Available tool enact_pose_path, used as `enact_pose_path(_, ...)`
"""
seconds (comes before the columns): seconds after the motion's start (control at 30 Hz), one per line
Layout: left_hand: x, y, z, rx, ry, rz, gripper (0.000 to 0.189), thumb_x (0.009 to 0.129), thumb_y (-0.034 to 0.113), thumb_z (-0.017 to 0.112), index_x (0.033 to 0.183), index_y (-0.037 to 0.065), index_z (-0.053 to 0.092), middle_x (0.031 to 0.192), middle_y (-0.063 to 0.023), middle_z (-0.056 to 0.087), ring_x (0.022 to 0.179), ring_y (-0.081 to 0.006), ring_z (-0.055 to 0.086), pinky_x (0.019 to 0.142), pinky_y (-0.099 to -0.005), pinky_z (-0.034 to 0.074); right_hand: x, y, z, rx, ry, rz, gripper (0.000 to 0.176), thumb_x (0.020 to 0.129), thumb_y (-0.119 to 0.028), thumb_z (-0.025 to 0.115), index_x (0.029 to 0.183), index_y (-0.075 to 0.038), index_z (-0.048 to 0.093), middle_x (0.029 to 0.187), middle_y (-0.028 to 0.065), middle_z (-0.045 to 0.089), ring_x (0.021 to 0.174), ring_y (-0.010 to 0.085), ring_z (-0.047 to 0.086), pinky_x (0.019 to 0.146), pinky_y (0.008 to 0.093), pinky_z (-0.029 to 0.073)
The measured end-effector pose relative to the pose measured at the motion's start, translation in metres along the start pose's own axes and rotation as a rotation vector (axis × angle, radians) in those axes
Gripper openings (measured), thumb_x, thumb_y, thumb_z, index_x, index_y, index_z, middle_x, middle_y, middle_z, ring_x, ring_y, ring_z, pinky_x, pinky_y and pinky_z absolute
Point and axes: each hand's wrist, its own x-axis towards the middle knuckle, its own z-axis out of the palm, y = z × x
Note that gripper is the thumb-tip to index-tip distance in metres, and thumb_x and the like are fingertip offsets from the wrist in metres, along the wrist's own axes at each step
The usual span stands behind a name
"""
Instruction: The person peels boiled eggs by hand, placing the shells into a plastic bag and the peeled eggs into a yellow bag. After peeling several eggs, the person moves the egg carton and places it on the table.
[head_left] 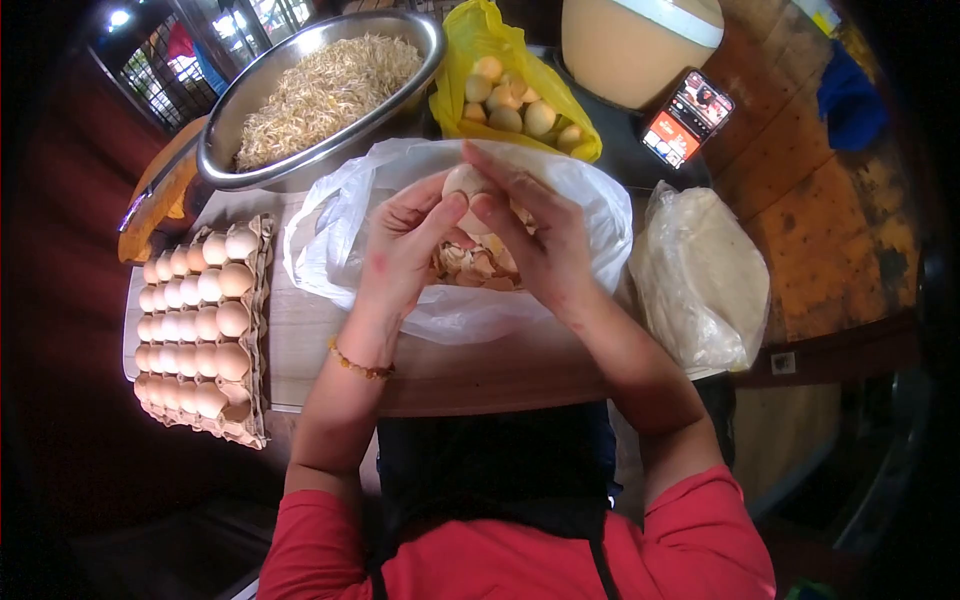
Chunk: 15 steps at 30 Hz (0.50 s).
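A pale egg [466,183] is held between my two hands above a white plastic bag [340,195]. My left hand [408,238] grips it from the left, thumb pressed against the shell. From the right, my right hand [535,222] closes around the same egg with thumb and fingers. Broken brown eggshells [475,268] lie inside the spread bag just below. I cannot make out whether the held egg's shell is cracked.
A carton of eggs [205,320] stands at left. Behind are a steel bowl of bean sprouts [330,90], a yellow bag [465,35] holding several eggs, and a large tan container [630,50]. At right are a phone [688,118] and a clear bag of pale contents [705,275].
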Motion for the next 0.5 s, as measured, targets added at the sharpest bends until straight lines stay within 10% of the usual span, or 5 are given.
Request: enact_pose_path(0.5,0.001,0.008,-0.007,0.285,-0.019,-0.06,0.033,0.092,0.016,0.061,0.12,-0.003,0.06,0.099,-0.0061,0.067,0.079,-0.0073,0.061,0.065,-0.02,0.049,0.002,0.009,-0.009,-0.261,0.033,-0.161,0.021,0.09,-0.005,0.059,0.109,-0.001,0.066,0.107,0.0151,0.068,0.1,0.0248,0.065,0.09,0.031,0.048)
